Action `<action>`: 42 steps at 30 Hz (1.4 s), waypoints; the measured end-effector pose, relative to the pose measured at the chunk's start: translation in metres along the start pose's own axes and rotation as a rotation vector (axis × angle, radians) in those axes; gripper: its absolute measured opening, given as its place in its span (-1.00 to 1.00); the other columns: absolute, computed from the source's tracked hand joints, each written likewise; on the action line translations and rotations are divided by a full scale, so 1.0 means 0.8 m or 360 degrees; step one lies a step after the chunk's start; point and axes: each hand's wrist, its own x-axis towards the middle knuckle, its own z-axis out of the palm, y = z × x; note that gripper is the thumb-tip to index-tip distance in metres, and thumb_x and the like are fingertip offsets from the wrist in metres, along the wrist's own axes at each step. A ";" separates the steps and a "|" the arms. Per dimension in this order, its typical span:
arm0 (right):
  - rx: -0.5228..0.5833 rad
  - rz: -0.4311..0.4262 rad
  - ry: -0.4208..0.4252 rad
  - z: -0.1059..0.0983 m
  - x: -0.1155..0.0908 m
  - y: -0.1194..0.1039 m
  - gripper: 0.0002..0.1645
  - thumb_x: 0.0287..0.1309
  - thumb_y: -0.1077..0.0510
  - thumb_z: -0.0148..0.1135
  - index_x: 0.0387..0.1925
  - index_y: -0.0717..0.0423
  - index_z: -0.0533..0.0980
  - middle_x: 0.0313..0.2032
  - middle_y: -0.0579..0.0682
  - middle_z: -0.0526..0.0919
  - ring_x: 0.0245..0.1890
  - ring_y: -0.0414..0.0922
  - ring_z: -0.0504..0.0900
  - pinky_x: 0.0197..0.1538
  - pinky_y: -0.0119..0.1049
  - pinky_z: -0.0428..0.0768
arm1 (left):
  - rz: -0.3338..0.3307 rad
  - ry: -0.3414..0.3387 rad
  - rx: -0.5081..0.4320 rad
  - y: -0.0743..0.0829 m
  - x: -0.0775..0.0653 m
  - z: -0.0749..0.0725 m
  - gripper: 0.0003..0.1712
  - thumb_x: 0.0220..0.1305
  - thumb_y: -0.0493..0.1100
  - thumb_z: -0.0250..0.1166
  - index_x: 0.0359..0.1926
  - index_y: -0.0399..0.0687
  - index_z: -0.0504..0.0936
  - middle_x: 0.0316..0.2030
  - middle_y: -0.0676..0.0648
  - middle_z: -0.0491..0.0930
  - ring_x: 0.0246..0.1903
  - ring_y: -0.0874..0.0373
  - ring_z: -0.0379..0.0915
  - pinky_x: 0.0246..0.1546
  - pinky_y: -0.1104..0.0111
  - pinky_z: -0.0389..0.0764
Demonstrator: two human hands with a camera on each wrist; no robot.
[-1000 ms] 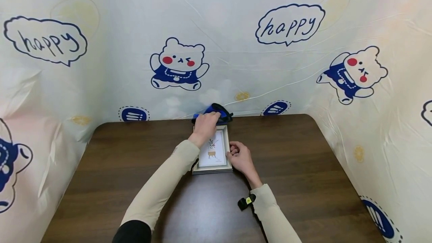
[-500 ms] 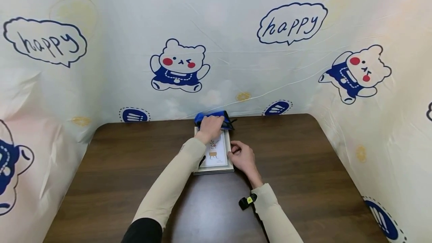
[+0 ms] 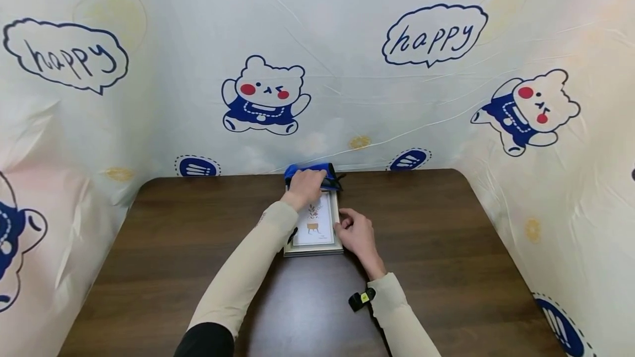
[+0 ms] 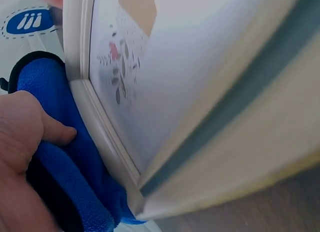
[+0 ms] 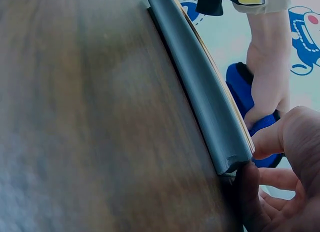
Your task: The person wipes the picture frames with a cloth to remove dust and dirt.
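A picture frame (image 3: 319,233) with a cream border and a drawing of a potted plant lies flat on the brown table. At its far edge my left hand (image 3: 306,185) grips a blue cloth (image 3: 329,171) with dark trim. In the left wrist view, the thumb presses into the folded cloth (image 4: 90,172), which lies along the frame's border (image 4: 102,124). My right hand (image 3: 358,233) holds the frame's right edge near the middle. The right wrist view has its thumb and fingers (image 5: 272,142) at the corner of the frame's grey side (image 5: 200,87).
The brown table (image 3: 421,247) extends around the frame on both sides. A pale curtain (image 3: 347,70) printed with bears and "happy" bubbles hangs right behind its far edge. A black wrist camera (image 3: 361,299) sits at the right cuff.
My left hand has brought the cloth slightly nearer, onto the frame's far edge, shifting right and then a little back left. The right hand and the frame stay in place.
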 end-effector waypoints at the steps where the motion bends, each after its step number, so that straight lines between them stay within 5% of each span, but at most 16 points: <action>1: 0.0004 0.0001 0.0002 0.000 0.000 -0.001 -0.58 0.24 0.14 0.45 0.14 0.08 0.71 -0.49 -0.12 0.61 -0.55 -0.21 0.50 -0.32 -0.25 0.48 | 0.0003 0.0002 -0.0010 -0.003 -0.002 -0.001 -0.49 0.48 -0.20 0.36 0.39 -0.08 0.56 0.15 -0.15 0.74 0.13 -0.12 0.68 0.28 -0.09 0.55; 12: -0.0014 0.0020 -0.0005 0.000 -0.008 -0.003 -0.58 0.25 0.15 0.43 0.14 0.08 0.71 -0.48 -0.11 0.59 -0.53 -0.19 0.49 -0.29 -0.24 0.47 | -0.0012 -0.0003 -0.0061 -0.043 -0.026 0.001 -0.44 0.51 -0.27 0.22 0.48 -0.13 0.48 0.18 -0.22 0.72 0.04 -0.16 0.71 0.05 -0.03 0.69; 23: -0.0042 0.0045 -0.0006 -0.003 -0.003 -0.008 -0.59 0.26 0.14 0.43 0.14 0.05 0.71 -0.47 -0.11 0.60 -0.50 -0.19 0.50 -0.26 -0.23 0.48 | -0.0095 -0.0025 -0.0106 -0.082 -0.044 -0.006 -0.39 0.47 -0.29 0.25 0.50 -0.10 0.47 0.30 -0.20 0.65 0.23 -0.22 0.61 0.26 -0.14 0.57; 33: -0.0022 0.0032 -0.0002 -0.002 -0.004 -0.010 -0.58 0.25 0.15 0.41 0.15 0.05 0.71 -0.47 -0.10 0.61 -0.52 -0.19 0.50 -0.27 -0.22 0.48 | -0.0120 0.0035 -0.0133 -0.110 -0.070 -0.016 -0.41 0.41 -0.37 0.20 0.45 -0.16 0.50 0.28 -0.27 0.65 0.23 -0.28 0.60 0.25 -0.21 0.56; 42: 0.0017 0.0000 -0.0022 -0.006 -0.003 -0.007 -0.57 0.22 0.17 0.42 0.14 0.10 0.70 -0.47 -0.10 0.59 -0.51 -0.19 0.49 -0.26 -0.22 0.48 | -0.0246 0.0021 -0.0255 -0.129 -0.092 -0.032 -0.37 0.41 -0.37 0.13 0.49 -0.22 0.44 0.29 -0.35 0.61 0.06 -0.28 0.66 -0.04 -0.15 0.68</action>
